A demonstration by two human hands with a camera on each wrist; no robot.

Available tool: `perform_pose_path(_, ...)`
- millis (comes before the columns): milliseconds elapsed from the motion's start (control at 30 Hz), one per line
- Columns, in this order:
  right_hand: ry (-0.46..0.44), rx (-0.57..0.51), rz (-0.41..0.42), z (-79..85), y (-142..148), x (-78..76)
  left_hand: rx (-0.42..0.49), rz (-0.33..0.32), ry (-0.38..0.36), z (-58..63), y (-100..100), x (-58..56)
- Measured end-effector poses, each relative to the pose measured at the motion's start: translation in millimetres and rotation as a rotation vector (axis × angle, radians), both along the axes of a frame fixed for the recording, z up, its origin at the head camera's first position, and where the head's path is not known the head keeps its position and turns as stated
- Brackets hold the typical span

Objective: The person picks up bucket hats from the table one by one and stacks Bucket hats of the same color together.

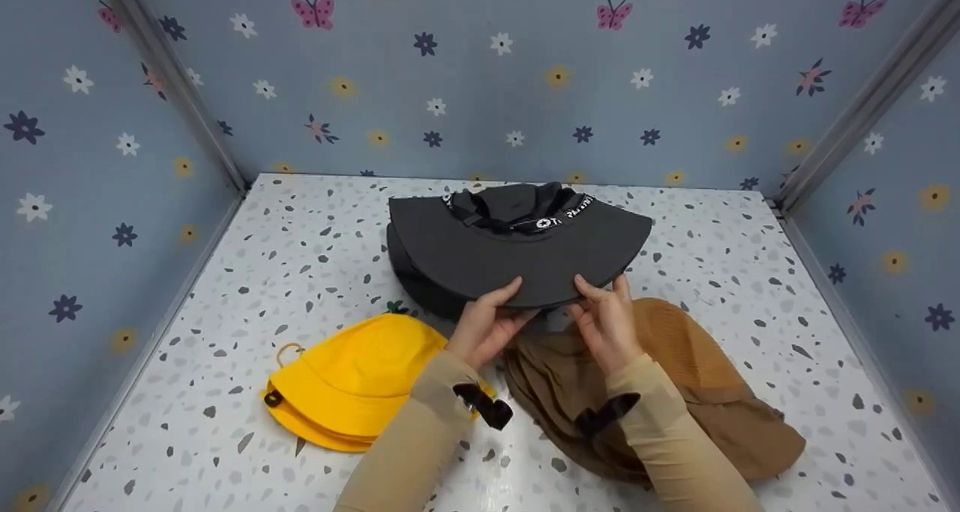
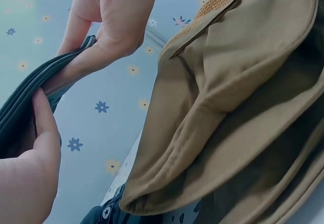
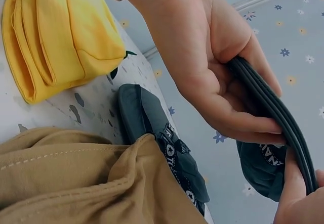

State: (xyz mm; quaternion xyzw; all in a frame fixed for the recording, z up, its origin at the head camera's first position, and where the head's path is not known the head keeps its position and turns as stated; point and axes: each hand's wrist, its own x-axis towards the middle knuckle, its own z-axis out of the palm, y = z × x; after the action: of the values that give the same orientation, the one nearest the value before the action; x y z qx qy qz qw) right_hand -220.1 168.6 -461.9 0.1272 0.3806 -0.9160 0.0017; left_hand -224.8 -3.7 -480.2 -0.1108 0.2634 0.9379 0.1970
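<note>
Both hands grip the near edge of a dark grey wide-brimmed hat (image 1: 517, 268), thumbs on top of the brim and fingers beneath. The left hand (image 1: 487, 324) pinches it near the middle of the edge; the right hand (image 1: 609, 324) holds it farther right. White lettering runs along a band inside its opening. In the right wrist view the held brim (image 3: 273, 113) appears edge-on as several stacked layers. Another dark hat (image 1: 416, 283) lies on the table below, mostly hidden by the raised one; its lettered strap shows in the right wrist view.
A folded yellow bucket hat (image 1: 375, 377) lies at the left, partly behind the left forearm. Brown hats (image 1: 697, 369) with a woven tan crown lie under and beside the right forearm. The speckled white table (image 1: 247, 332) is enclosed by flower-patterned panels (image 1: 480, 70) at the back and sides.
</note>
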Motion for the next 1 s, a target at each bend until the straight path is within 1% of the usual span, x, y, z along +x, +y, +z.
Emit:
perform_pose_path(267,-0.032,-0.003,0.013,0.6,10,-0.8,-0.036,-0.047,0.001,-4.1,-16,-2.4)
perform_pose_path(333,-0.035,0.003,0.019,0.5,13,-1.1,-0.053,-0.048,0.001,-5.0,-19,-3.9)
perform_pose_path(433,-0.035,0.02,0.023,0.1,16,-1.8,-0.093,-0.002,-0.001,-4.9,-24,-6.2)
perform_pose_path(533,-0.03,0.031,0.023,-1.2,19,-2.1,-0.111,0.045,0.001,-3.7,-29,-8.6)
perform_pose_path(667,-0.022,0.02,0.026,-2.4,21,-1.6,-0.086,0.079,-0.011,-2.3,-35,-12.0)
perform_pose_path(767,-0.019,0.005,0.024,-1.7,23,-2.0,-0.096,0.117,-0.026,-2.0,-40,-15.4)
perform_pose_path(867,-0.014,0.008,0.019,-0.7,26,-3.3,-0.143,0.153,-0.029,-1.8,-47,-18.8)
perform_pose_path(1000,-0.027,0.026,0.01,-0.9,29,-5.2,-0.239,0.157,-0.021,-1.6,-57,-21.5)
